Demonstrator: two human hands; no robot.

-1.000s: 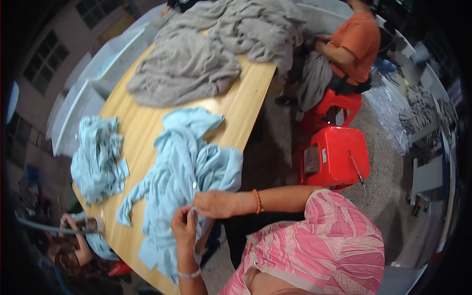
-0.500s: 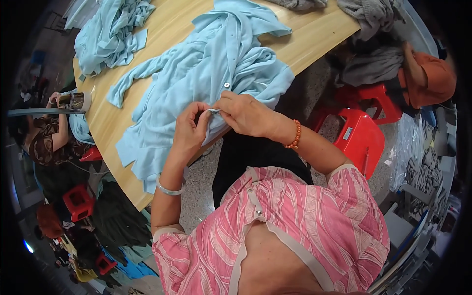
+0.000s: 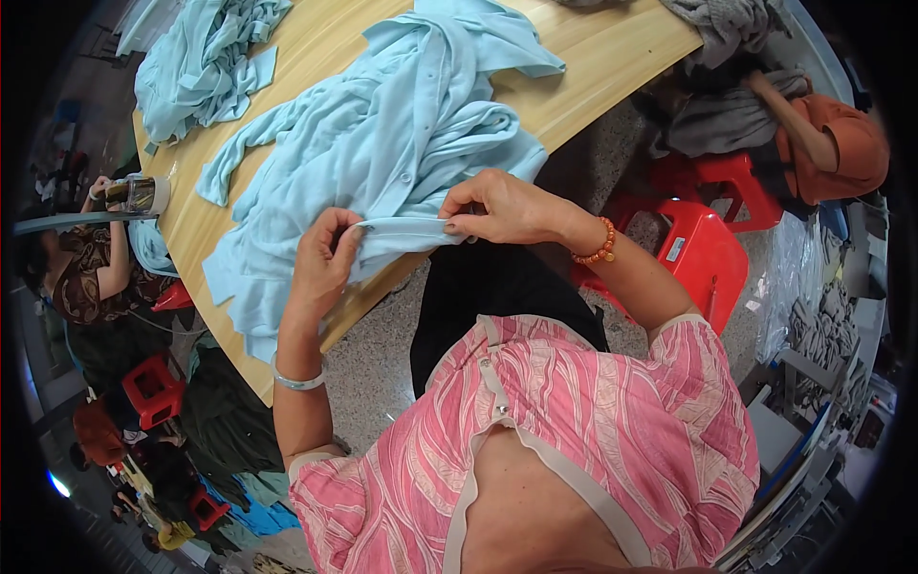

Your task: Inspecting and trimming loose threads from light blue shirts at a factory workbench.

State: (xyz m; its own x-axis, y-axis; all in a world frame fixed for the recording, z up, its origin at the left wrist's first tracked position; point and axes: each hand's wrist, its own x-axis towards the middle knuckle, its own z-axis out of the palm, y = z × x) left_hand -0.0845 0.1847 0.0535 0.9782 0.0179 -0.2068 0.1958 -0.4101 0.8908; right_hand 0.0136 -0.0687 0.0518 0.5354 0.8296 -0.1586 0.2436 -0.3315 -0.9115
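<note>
The garment point(image 3: 354, 172) is pale blue, your desk point(image 3: 593, 86) yellowish wood-grain, your shirt point(image 3: 612, 411) pink with wavy cream lines (its trim point(image 3: 583, 485) beige), the stool point(image 3: 706, 258) red.

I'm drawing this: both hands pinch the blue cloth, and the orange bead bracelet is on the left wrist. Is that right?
Not quite: the head view shows the orange bead bracelet on the right wrist. The left hand and right hand do pinch the blue cloth.
</note>
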